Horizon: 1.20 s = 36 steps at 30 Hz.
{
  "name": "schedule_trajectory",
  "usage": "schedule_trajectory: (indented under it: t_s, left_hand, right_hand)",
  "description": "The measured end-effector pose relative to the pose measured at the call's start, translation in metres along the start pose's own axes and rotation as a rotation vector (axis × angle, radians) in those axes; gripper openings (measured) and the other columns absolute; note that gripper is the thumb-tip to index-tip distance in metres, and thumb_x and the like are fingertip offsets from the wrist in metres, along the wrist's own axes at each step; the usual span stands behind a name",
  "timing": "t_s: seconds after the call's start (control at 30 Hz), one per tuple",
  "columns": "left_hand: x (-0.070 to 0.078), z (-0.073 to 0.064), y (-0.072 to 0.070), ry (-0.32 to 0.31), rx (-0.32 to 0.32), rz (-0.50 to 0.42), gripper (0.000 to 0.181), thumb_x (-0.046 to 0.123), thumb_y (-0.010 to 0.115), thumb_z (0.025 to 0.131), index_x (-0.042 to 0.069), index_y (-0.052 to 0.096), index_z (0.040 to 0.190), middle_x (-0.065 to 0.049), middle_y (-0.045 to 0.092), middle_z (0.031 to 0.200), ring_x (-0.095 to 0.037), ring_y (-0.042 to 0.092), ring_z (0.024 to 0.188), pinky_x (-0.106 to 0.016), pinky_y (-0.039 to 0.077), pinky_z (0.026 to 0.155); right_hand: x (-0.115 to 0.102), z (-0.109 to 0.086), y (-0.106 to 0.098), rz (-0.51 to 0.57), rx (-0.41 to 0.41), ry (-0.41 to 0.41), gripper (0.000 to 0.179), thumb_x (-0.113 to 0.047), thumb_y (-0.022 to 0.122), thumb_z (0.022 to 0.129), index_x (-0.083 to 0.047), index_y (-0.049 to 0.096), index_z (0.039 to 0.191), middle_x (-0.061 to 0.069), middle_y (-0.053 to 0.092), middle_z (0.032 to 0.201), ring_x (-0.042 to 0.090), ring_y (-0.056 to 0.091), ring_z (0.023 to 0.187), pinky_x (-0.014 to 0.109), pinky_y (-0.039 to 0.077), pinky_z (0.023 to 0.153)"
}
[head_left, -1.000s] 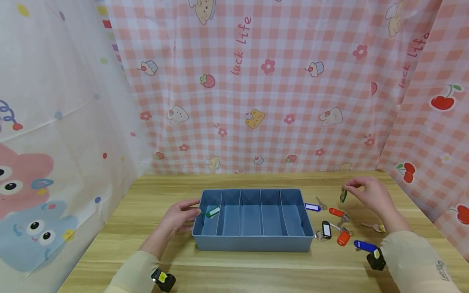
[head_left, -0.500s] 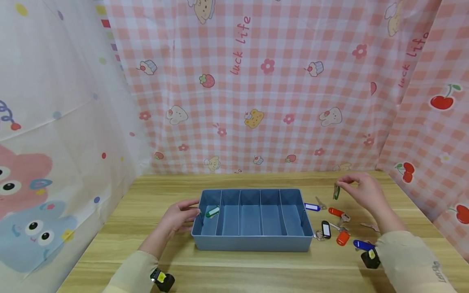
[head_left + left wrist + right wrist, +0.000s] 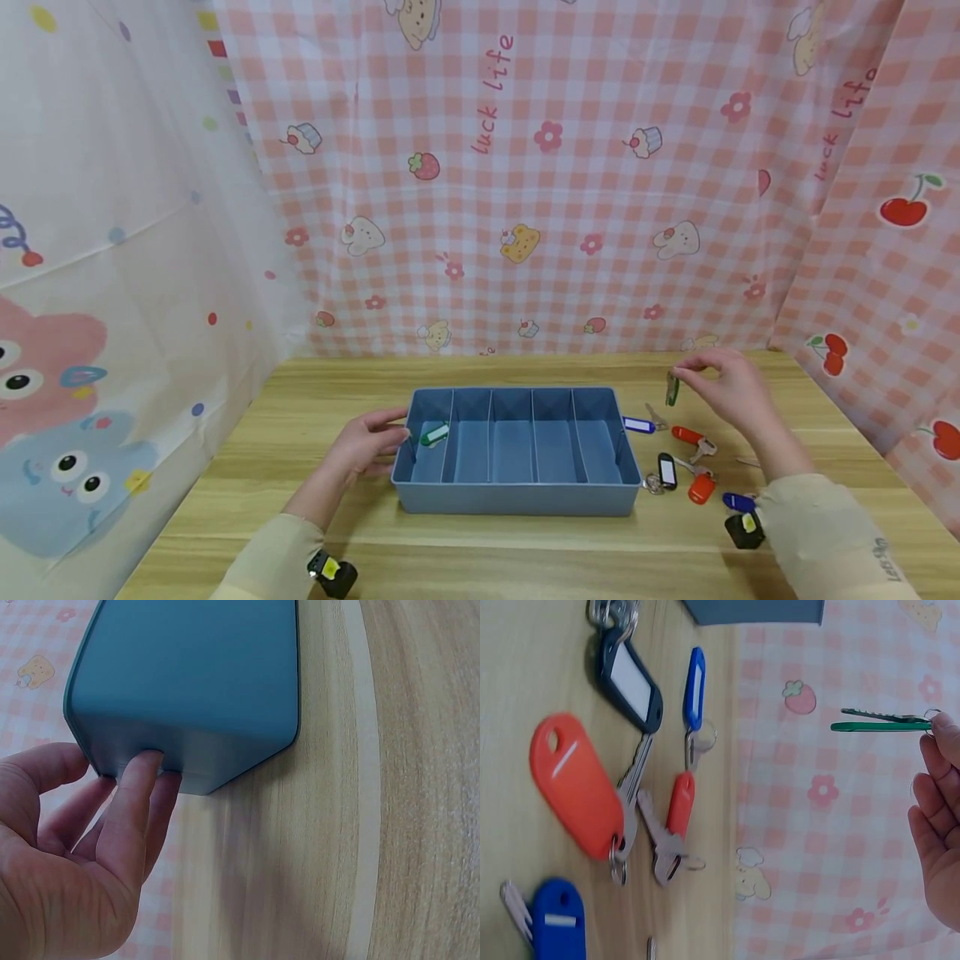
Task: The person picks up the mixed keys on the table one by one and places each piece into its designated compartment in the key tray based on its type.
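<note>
My right hand (image 3: 729, 390) pinches a key ring between thumb and fingertips, above the table right of the blue-grey tray. From the ring hang a key (image 3: 881, 715) and a green key tag (image 3: 877, 727), side by side. The tray (image 3: 517, 498) has a row of several compartments; another green key tag (image 3: 435, 433) lies in the leftmost one. At the tray's left end rests my left hand (image 3: 364, 443). Its fingertips touch the outside of the end wall (image 3: 195, 761), close to the rim, as the left wrist view shows.
Tagged keys lie loose right of the tray: a blue tag (image 3: 639, 425) against its side, a black one (image 3: 667, 471), red tags (image 3: 701, 488) and another blue tag (image 3: 738, 502) near my right sleeve. A checked curtain (image 3: 555, 192) hangs behind the wooden table (image 3: 330, 383).
My right hand has moved left toward the tray, carrying the green-tagged key over the table. My left hand and the tray have stayed in place.
</note>
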<state>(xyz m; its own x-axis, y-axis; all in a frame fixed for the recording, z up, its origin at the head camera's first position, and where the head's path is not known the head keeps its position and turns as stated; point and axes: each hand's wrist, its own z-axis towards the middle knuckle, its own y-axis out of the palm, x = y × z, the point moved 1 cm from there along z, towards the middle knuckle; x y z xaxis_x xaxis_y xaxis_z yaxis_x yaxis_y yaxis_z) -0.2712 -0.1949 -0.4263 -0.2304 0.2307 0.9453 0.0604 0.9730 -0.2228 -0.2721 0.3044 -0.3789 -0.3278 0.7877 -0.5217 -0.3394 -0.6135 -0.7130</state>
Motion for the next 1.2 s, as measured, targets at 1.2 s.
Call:
schedule_trajectory:
  t_s: [1.2]
  left_hand:
    - [0.0,0.0,0.0,0.018,-0.018,-0.026,0.047,0.005,0.064,0.095,0.002,0.054,0.141,-0.024,0.062,0.126,-0.023,0.069,0.09,-0.04,0.059,0.07]
  right_hand:
    - [-0.058,0.016,0.031,0.133,0.004,-0.093,0.009,-0.013,0.074,0.09,-0.005,0.076,0.093,0.012,0.071,0.096,0.031,0.055,0.101,0.055,0.042,0.09]
